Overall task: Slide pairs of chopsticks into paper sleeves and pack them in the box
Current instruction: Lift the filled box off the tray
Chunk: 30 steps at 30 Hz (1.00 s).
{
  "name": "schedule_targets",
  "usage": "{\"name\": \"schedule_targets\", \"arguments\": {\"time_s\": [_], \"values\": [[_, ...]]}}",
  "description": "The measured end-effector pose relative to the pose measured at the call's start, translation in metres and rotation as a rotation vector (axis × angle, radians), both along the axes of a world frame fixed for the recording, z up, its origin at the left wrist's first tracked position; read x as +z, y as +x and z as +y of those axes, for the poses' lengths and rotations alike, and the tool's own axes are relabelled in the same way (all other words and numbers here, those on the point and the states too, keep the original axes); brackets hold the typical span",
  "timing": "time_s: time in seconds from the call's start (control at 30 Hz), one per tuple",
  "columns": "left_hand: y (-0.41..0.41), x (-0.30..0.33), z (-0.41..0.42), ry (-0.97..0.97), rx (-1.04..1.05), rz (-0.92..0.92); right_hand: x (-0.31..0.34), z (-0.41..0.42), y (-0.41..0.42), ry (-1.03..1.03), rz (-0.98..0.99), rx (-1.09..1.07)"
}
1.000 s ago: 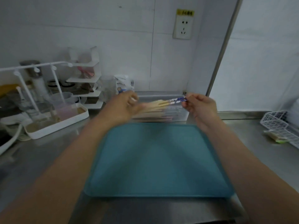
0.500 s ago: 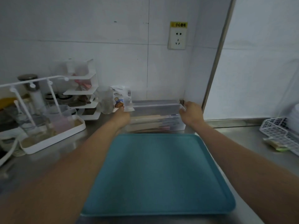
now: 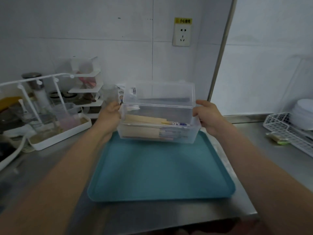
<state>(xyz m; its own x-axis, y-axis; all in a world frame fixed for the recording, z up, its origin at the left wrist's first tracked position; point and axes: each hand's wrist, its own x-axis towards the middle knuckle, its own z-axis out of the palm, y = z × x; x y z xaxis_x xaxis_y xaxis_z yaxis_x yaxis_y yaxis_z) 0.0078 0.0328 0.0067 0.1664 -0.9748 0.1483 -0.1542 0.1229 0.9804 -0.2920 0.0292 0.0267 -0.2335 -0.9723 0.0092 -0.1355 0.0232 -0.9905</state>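
Note:
A clear plastic box (image 3: 186,114) with its hinged lid (image 3: 159,92) standing open is held up above the far edge of the teal tray (image 3: 160,170). My left hand (image 3: 110,114) grips the box's left end and my right hand (image 3: 208,116) grips its right end. Inside lie several sleeved chopstick pairs (image 3: 149,128), tan paper on the left and blue-patterned ends on the right. One pair (image 3: 174,123) rests on top of the stack.
The steel counter (image 3: 264,150) carries a white drying rack (image 3: 55,133) with cups and jars on the left and a white wire basket (image 3: 288,131) on the right. A wall socket (image 3: 182,35) is behind. The counter's front edge runs below the tray.
A second ago both hands held a sleeved pair above the box. The pair now lies in the box, and both hands have taken the box by its ends and lifted it toward me.

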Motion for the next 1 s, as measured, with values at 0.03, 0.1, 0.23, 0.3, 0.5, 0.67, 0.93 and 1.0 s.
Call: {"name": "schedule_targets", "arguments": {"time_s": [0.03,0.1,0.23,0.3,0.5,0.67,0.93,1.0], "values": [[-0.001,-0.005,0.008,0.026,-0.019,0.025,-0.001,0.003,-0.001,0.020,-0.049,0.033],[0.001,-0.017,0.025,0.103,0.014,0.053,-0.008,0.016,-0.002,0.074,-0.072,0.095],[-0.002,-0.018,0.044,0.157,0.018,0.258,-0.025,0.033,-0.001,0.132,-0.147,0.284],[-0.003,-0.010,0.048,0.115,-0.025,0.354,-0.028,0.039,-0.004,0.109,-0.274,0.331],[0.014,-0.012,0.050,0.166,-0.042,0.424,-0.030,0.049,-0.012,0.036,-0.153,0.354],[0.002,-0.041,0.056,-0.184,0.124,-0.436,-0.056,0.053,0.009,-0.234,0.530,0.276],[0.000,-0.048,0.056,-0.267,0.113,-0.677,-0.072,0.033,0.009,-0.367,0.655,0.247],[0.006,-0.046,0.045,-0.238,0.096,-0.773,-0.071,0.025,0.007,-0.361,0.695,0.254]]}}
